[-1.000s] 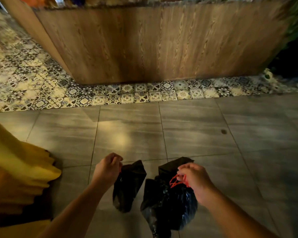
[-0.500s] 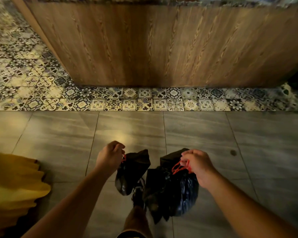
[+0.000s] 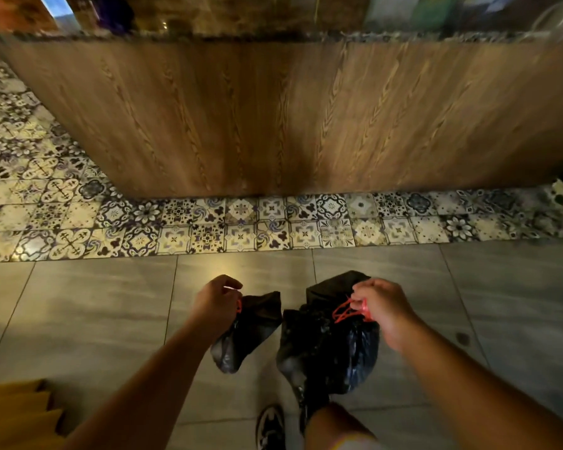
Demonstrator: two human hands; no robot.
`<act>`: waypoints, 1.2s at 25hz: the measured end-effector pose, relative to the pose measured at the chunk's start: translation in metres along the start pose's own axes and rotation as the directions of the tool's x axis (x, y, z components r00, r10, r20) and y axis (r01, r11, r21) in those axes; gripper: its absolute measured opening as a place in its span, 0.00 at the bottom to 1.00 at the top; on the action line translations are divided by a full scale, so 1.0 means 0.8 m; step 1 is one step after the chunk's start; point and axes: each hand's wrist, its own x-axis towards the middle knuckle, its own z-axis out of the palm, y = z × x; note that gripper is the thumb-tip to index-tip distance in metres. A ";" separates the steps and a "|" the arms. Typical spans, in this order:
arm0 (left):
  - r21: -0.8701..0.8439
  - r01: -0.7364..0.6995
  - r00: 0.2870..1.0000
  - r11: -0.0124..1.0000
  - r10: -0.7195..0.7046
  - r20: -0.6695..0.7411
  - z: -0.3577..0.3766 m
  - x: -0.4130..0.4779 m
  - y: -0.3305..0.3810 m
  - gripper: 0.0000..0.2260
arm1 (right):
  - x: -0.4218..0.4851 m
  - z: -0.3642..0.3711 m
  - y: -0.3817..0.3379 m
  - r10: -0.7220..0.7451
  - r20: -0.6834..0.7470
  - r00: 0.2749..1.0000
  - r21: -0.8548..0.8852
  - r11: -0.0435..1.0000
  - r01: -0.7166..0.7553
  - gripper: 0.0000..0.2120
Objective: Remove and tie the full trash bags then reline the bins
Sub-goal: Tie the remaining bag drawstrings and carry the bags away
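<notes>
At the bottom edge, a dark shoe with a white pattern (image 3: 270, 427) and a bare knee (image 3: 335, 423) stand on the grey stone-look floor tiles (image 3: 78, 313), with a fold of yellow cloth (image 3: 17, 414) in the lower left corner. Just above, the left hand (image 3: 216, 306) is clenched round the red drawstring of a small, slack black plastic trash bag (image 3: 247, 329). The right hand (image 3: 384, 311) grips the red drawstring loops (image 3: 346, 311) of a fuller, glossy black plastic trash bag (image 3: 329, 352). Both bags hang off the floor, close together.

Judging by this, the bags are out of their bins and drawn shut at the neck (whether the strings are knotted cannot be told). No bin or fresh liner shows, so relining is likely yet to come.

Beyond lie a strip of patterned blue-and-cream floor tiles (image 3: 241, 222) and a wood-grain counter front (image 3: 273, 118).

Against half a second ago, both grips are unchanged. The counter's top edge has come into view, the yellow cloth has shrunk towards the corner, and the knee now shows on the right with a shoe beside it, which suggests a step forward.
</notes>
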 end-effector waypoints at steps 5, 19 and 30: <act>0.001 0.009 0.998 1.000 -0.009 -0.062 -0.008 0.114 0.066 0.07 | 0.124 0.034 -0.088 0.013 0.047 0.999 0.033 0.999 -0.014 0.05; -0.010 0.066 0.982 0.998 -0.067 -0.178 -0.056 0.381 0.264 0.12 | 0.386 0.135 -0.307 0.087 0.156 0.984 -0.123 0.990 -0.068 0.07; 0.237 0.165 0.986 0.957 -0.152 -0.070 -0.081 0.580 0.298 0.08 | 0.539 0.231 -0.394 0.123 -0.018 0.992 -0.271 0.955 -0.123 0.05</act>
